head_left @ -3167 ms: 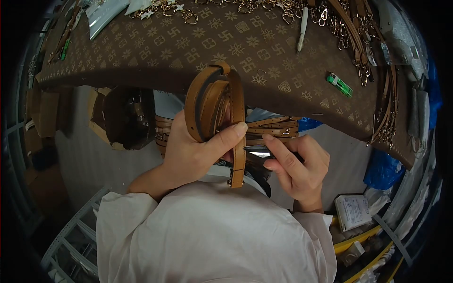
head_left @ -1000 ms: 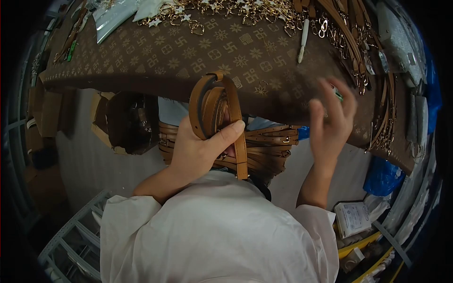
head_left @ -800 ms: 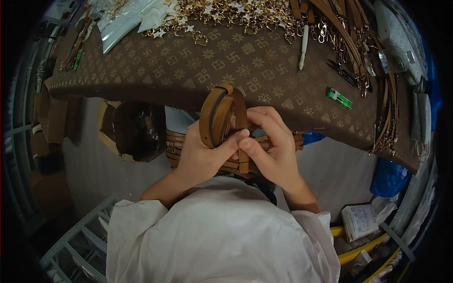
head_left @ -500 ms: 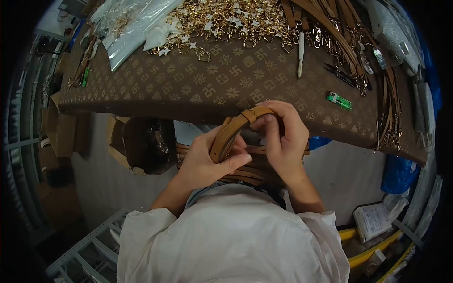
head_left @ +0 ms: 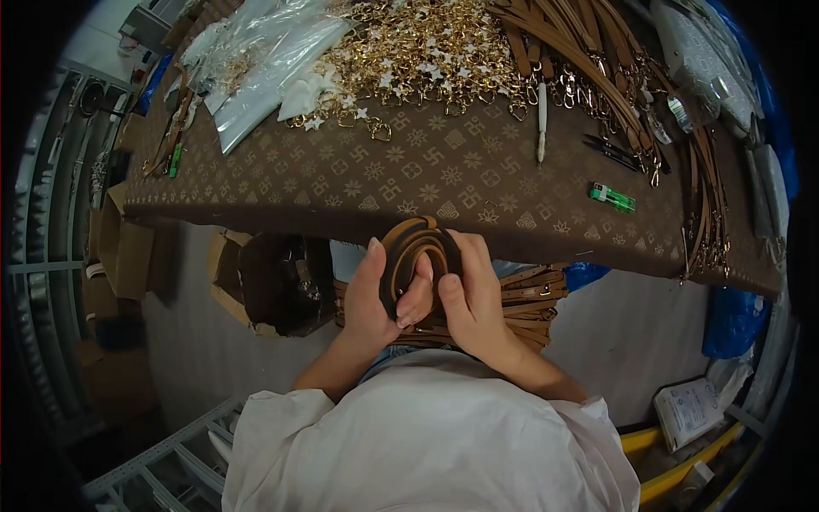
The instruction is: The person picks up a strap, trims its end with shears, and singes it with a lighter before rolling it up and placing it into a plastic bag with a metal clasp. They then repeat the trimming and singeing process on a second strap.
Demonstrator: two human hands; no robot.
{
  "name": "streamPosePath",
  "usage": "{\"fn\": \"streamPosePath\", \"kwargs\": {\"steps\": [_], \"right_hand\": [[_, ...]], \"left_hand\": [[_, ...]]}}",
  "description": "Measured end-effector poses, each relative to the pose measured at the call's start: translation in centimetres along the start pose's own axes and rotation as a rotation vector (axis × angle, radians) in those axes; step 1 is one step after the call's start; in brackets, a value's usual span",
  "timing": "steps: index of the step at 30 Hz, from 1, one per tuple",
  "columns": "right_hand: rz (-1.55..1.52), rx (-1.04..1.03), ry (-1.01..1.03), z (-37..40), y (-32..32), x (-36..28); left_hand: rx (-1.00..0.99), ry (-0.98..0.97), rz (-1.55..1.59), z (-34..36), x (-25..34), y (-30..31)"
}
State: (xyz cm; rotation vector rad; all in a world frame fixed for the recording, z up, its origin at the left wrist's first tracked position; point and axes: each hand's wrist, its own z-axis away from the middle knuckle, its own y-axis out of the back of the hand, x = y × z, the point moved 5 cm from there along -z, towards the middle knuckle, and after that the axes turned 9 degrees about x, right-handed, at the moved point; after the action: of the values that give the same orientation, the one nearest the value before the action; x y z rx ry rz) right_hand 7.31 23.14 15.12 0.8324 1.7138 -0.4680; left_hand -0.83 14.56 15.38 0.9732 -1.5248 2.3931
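A tan leather strap (head_left: 396, 266), rolled into a coil with its dark inner side showing, is held between my two hands just in front of the table edge. My left hand (head_left: 367, 300) wraps the coil's left side, some fingers reaching inside the loop. On the other side, my right hand (head_left: 474, 294) presses against the coil with fingers behind and thumb in front. Beneath the hands, several more tan leather straps (head_left: 533, 299) lie in a bundle across my lap, some with small metal parts.
The table has a brown patterned cloth (head_left: 281, 192). On it are a heap of gold clasps with white stars (head_left: 418, 60), plastic bags (head_left: 264, 77), hanging straps (head_left: 589, 43), a white pen-like tool (head_left: 541, 124) and a green lighter (head_left: 612, 197). An open cardboard box (head_left: 229, 273) stands at lower left.
The strap has turned so its coiled edge faces me, and it sits lower. My right hand has moved down and left, from the strap's top to its right side.
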Motion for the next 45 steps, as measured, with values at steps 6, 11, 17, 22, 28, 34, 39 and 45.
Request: {"fn": "streamPosePath", "kwargs": {"steps": [6,11,17,22,28,34,39,45], "right_hand": [[0.06,-0.183,-0.066,0.0,-1.7,-0.4],[-0.078,-0.328,-0.136,-1.9,-2.0,0.2],[0.24,-0.099,-0.002,-5.8,1.7,-0.5],[0.067,0.116,-0.201,-7.4,5.2,2.0],[0.241,0.056,-0.073,-7.2,5.6,2.2],[0.222,0.019,-0.091,-7.1,5.5,2.5],[0.249,-0.005,-0.097,-7.1,5.3,2.4],[0.267,0.012,0.046,-6.4,5.0,2.2]], "left_hand": [[0.027,-0.074,0.088,-0.2,-0.2,-0.3],[-0.062,-0.228,0.016,-1.2,0.1,-0.7],[0.129,-0.519,-0.997,-4.4,7.0,1.4],[0.995,-1.403,-1.643,-9.1,24.2,12.2],[1.013,-0.929,-1.775,-11.9,31.3,19.0],[1.081,-0.829,-1.824,-9.7,32.2,19.8],[0.986,-1.029,-1.831,-5.4,31.7,16.1],[0.563,-0.871,-1.613,-3.8,20.0,11.2]]}}
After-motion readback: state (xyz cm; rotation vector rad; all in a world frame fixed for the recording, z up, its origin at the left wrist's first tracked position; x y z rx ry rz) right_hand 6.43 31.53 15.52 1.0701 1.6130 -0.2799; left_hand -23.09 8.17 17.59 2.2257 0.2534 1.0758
